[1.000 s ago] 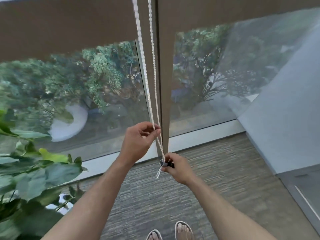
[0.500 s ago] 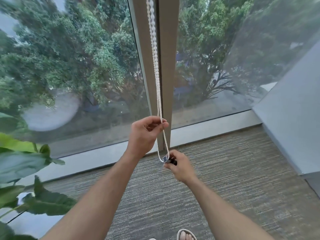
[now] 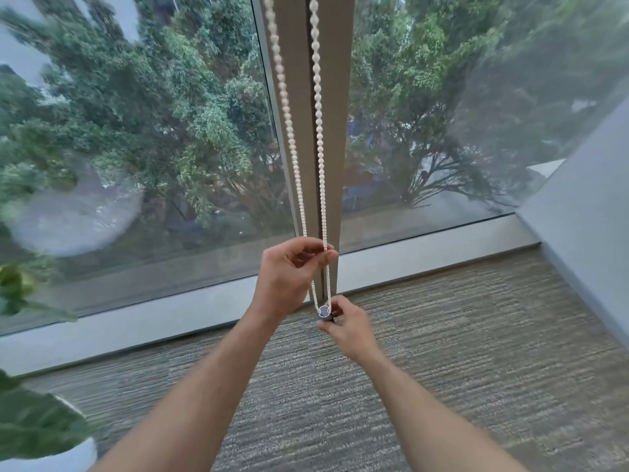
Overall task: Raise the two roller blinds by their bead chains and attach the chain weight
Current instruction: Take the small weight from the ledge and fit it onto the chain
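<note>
Fitting the weight to the bottom of the chain loop.

The left hand (image 3: 289,277) pinches the bead chain (image 3: 318,131) between thumb and fingertip just above the loop's low end, likely to steady both strands. Just below, the right hand (image 3: 347,323) is closed on the weight (image 3: 324,311), a small dark cylinder with a pale round face, held against the loop's bottom curve, probably so it can clip on. The chain is a string of small white glossy beads, hanging before the brown mullion (image 3: 335,97). No blind fabric shows over the glass; ribbed grey carpet (image 3: 459,335) lies below.
</note>
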`<state>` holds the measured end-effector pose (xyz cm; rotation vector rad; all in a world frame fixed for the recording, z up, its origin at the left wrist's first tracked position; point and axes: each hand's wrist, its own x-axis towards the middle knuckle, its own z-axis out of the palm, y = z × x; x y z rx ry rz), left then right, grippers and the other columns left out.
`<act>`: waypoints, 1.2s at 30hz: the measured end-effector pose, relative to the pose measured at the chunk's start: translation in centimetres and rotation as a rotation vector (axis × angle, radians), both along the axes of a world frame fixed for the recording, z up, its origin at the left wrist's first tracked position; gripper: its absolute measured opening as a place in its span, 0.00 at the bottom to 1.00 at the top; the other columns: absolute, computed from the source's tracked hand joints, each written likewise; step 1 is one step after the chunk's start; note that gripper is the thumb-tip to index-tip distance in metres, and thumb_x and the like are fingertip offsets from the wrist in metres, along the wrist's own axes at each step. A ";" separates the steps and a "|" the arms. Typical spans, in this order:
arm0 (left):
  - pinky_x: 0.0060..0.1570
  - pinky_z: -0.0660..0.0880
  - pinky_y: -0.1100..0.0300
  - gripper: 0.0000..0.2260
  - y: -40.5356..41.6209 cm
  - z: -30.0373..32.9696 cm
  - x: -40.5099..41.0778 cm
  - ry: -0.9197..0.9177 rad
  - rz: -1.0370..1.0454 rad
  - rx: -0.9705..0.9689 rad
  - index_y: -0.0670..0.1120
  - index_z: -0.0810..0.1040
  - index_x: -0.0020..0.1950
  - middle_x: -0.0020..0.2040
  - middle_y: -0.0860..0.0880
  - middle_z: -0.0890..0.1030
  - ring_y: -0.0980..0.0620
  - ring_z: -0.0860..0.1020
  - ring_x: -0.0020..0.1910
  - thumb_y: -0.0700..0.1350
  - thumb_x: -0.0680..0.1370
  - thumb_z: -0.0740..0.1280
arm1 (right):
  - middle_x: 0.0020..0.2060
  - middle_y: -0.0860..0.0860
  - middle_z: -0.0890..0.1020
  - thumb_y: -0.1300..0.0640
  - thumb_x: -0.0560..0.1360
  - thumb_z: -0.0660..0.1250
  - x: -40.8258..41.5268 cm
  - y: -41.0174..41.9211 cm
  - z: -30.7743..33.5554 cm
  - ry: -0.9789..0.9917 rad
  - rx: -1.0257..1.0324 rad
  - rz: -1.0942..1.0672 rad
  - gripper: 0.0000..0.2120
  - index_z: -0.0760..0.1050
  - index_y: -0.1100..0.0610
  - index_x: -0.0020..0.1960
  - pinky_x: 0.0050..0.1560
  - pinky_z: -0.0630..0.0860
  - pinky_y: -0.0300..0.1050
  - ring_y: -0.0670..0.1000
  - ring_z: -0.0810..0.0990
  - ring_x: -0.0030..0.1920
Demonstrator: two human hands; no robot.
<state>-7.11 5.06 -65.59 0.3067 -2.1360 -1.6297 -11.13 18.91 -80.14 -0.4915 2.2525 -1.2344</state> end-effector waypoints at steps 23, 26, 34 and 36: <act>0.51 0.78 0.58 0.16 -0.2 11.5 1.4 0.102 0.102 -0.064 0.50 0.78 0.62 0.54 0.48 0.82 0.50 0.81 0.53 0.45 0.74 0.74 | 0.55 0.42 0.81 0.56 0.71 0.69 -3.4 -0.7 20.3 0.043 -0.330 0.053 0.22 0.75 0.48 0.64 0.52 0.75 0.28 0.36 0.78 0.55; 0.50 0.79 0.60 0.14 -0.2 15.8 0.9 0.117 0.109 -0.066 0.49 0.79 0.61 0.54 0.49 0.84 0.53 0.83 0.51 0.41 0.76 0.73 | 0.52 0.49 0.83 0.58 0.77 0.70 -4.1 -1.2 25.4 0.097 -0.363 0.055 0.13 0.77 0.56 0.62 0.56 0.79 0.40 0.44 0.81 0.53; 0.45 0.78 0.66 0.06 -0.8 25.5 0.2 0.005 0.054 -0.126 0.50 0.84 0.50 0.44 0.53 0.86 0.58 0.84 0.44 0.42 0.75 0.75 | 0.45 0.48 0.85 0.55 0.79 0.68 -4.4 -2.6 36.6 0.284 -0.377 0.033 0.07 0.80 0.56 0.55 0.47 0.80 0.40 0.43 0.83 0.45; 0.46 0.78 0.64 0.04 -1.0 27.5 0.3 -0.020 0.082 -0.155 0.50 0.85 0.48 0.43 0.53 0.86 0.58 0.84 0.43 0.42 0.75 0.74 | 0.45 0.48 0.85 0.58 0.79 0.69 -4.3 -2.5 38.6 0.274 -0.363 0.008 0.06 0.80 0.56 0.54 0.49 0.80 0.42 0.44 0.83 0.46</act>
